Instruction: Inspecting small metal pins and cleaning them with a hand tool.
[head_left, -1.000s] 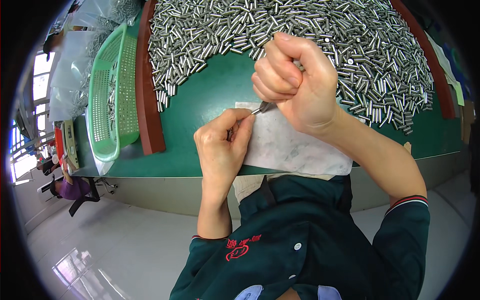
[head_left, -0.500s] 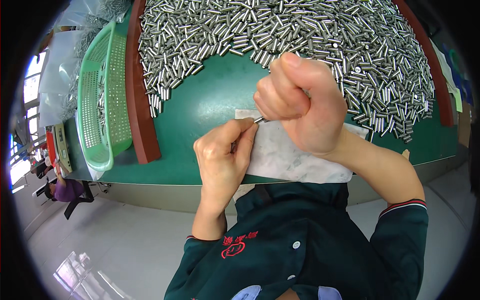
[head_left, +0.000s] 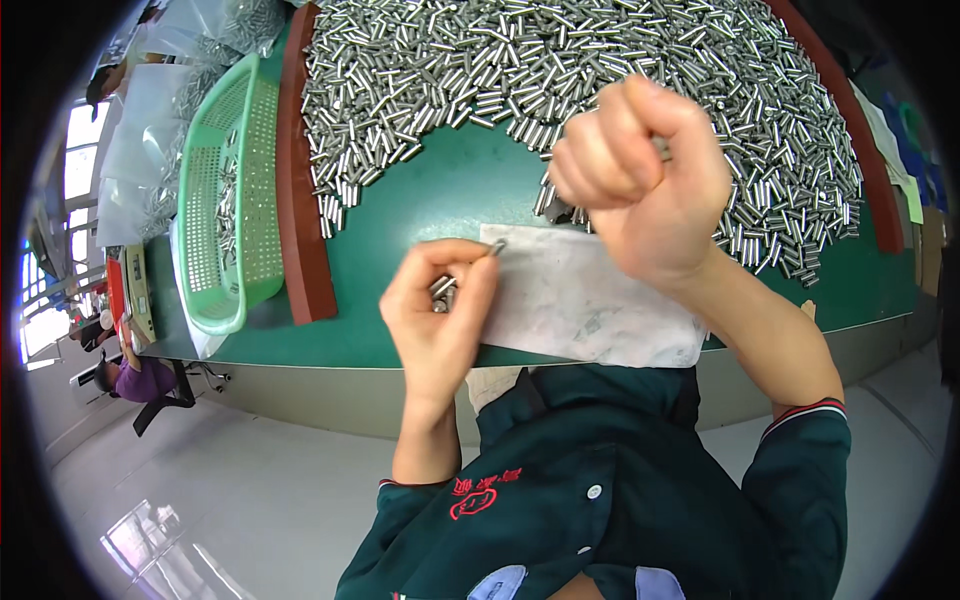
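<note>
Between its thumb and index finger my left hand (head_left: 430,315) pinches a short shiny metal pin (head_left: 497,246). More pins (head_left: 443,290) are tucked in its curled palm. The hand is at the left edge of a white, smudged cloth (head_left: 590,300) spread along the table's front edge. My right hand (head_left: 650,185) is closed in a fist above the far side of the cloth, near the heap of pins (head_left: 440,75). Something greyish shows in the fist's gap, too small to make out. A dark grey patch (head_left: 566,213) pokes out below its fingers.
Brown-red rails (head_left: 302,180) bound the heap on both sides of the green tabletop (head_left: 430,185). Left of them stands a green perforated basket (head_left: 262,190) with pins inside. Clear plastic bags (head_left: 140,130) of metal parts lie beyond. A person in purple (head_left: 145,378) sits at far left.
My right hand has moved away from my left, up and to the right, still closed. The pin between them stays in my left hand, whose palm now shows more pins. The view has shifted slightly.
</note>
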